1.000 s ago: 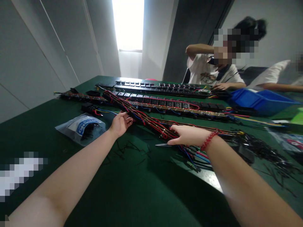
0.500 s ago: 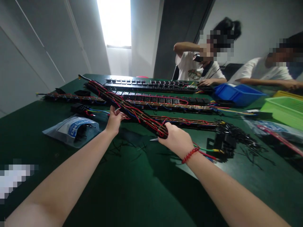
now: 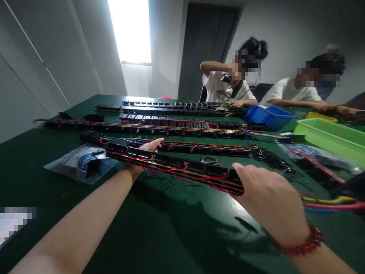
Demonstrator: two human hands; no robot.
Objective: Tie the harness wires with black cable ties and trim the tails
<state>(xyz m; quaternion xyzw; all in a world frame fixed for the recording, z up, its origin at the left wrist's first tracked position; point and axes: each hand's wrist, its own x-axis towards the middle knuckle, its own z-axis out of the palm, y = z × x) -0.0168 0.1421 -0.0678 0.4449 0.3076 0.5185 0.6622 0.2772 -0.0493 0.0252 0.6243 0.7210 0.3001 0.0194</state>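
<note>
My right hand (image 3: 270, 198) is wrapped round the near right end of a power strip (image 3: 173, 169), a long black row of socket modules with red wires and copper-coloured bars along its side. The strip hangs above the table, its left end farther off. My left hand (image 3: 152, 146) shows behind the strip, fingers stretched out toward the right. The strip crosses in front of its palm and wrist; whether it rests on them I cannot tell. Scissors (image 3: 210, 160) lie just behind the strip, partly hidden. Coloured wires (image 3: 330, 203) run out beside my right hand.
More power strips (image 3: 182, 146) lie across the green table (image 3: 119, 236). A plastic bag (image 3: 82, 163) is at left. A heap of black cable ties (image 3: 273, 161), a blue bin (image 3: 268, 116) and a green bin (image 3: 327, 137) stand at right. Two people (image 3: 228, 89) sit across.
The power strip has turned nearer to level and come closer, its socket side now showing. My right hand has moved right and nearer. My left hand's fingers have straightened behind the strip.
</note>
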